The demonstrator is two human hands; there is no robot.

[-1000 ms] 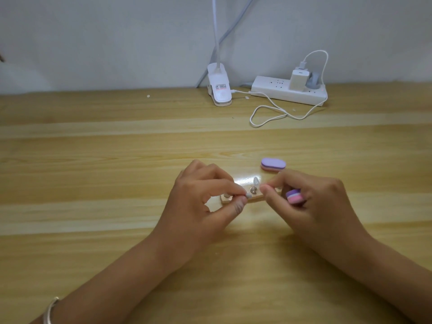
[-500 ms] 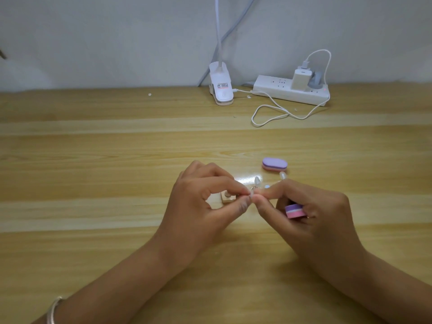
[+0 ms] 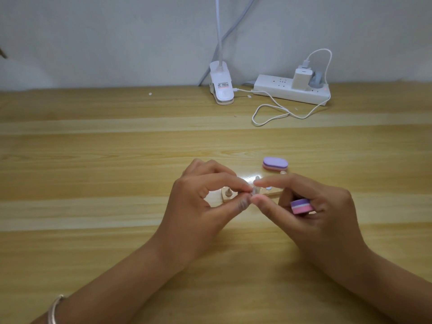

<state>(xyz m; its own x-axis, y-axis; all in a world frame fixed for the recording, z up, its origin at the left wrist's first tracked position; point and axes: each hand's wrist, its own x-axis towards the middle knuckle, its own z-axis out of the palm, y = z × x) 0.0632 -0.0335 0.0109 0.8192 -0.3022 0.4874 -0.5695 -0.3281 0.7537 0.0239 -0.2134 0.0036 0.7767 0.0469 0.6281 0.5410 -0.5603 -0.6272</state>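
Two hands meet over the middle of the desk (image 3: 93,160). The left hand (image 3: 203,206) has a narrow grip: its thumb and first finger pinch a small clear piece (image 3: 254,191). The right hand (image 3: 322,218) pinches the same piece from the 3 o'clock side with its thumb and first finger, so the fingertips of both hands almost touch. The piece is too small and blurry to tell what it is.

The other fingers of the right hand curl round a pink and purple block (image 3: 301,206).

Just under the fingertips a little wooden strip (image 3: 273,193) lies flat on the desk, with a small peg (image 3: 228,191) standing up at its 9 o'clock end.

A second pink and purple block (image 3: 275,163) lies on the desk at 1 o'clock from the hands, near them but not touching.

Far back at 12 o'clock stands a white lamp clip (image 3: 221,90). At 1 o'clock by the wall lies a white power strip (image 3: 280,90) with a charger (image 3: 301,79) in it, and a white cable (image 3: 268,113) loops on the desk.

The left wrist wears a silver bracelet (image 3: 53,309).
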